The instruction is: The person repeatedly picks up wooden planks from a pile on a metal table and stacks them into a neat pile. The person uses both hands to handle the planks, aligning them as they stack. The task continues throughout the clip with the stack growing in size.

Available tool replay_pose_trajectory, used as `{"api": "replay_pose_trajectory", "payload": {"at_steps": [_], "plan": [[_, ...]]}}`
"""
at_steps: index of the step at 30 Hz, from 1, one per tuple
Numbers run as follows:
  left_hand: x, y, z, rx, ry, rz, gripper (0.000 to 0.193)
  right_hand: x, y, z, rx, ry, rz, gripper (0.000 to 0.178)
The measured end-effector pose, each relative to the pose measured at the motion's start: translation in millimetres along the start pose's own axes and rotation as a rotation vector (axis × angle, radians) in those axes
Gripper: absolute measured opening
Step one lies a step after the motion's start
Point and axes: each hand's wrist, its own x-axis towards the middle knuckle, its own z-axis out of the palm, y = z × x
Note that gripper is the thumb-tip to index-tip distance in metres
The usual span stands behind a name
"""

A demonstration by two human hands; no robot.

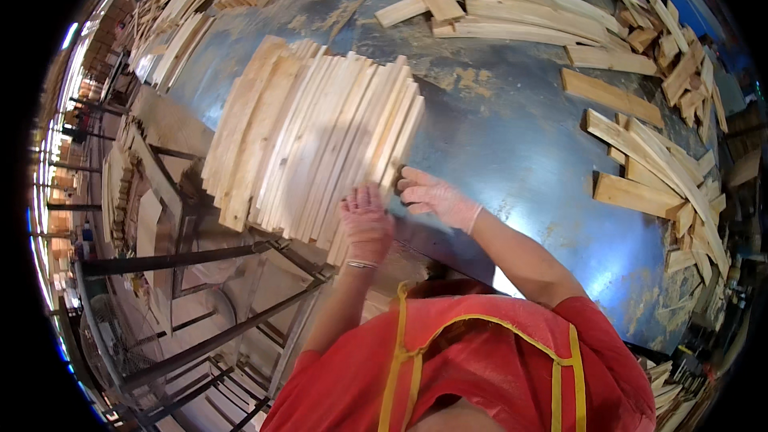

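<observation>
A row of pale wooden strips [320, 136] lies side by side on the metal table in front of me. My left hand [368, 228], in a thin pale glove, rests its fingers on the near ends of the strips at the row's right side. Close by, my right hand [438, 198], gloved too, is at the row's right edge with its fingers bent and slightly apart. Nothing shows between its thumb and fingers. Some blur covers the fingertips, and whether the right ones touch the outermost strip I cannot tell.
The table [512, 136] has sawdust patches. Loose boards [520, 16] lie across its far side, and a jumbled pile of boards [664, 168] sits on the right. More stacked strips [180, 48] are at the far left. A metal frame [200, 256] stands below the table's left edge.
</observation>
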Motion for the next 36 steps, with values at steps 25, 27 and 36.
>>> {"api": "replay_pose_trajectory", "payload": {"at_steps": [25, 27, 36], "plan": [[28, 317, 11, -0.217, -0.494, 0.486, 0.094, -292, -288, -413, -1.724, 0.957, 0.215, 0.094], [28, 298, 7, -0.279, -0.518, 0.437, 0.092, -304, -258, -491, -1.753, 1.068, 0.127, 0.105], [-20, 196, -2, -1.779, -1.045, -0.601, 0.075, -267, -214, -335, -1.977, 0.542, 0.284, 0.12]]}}
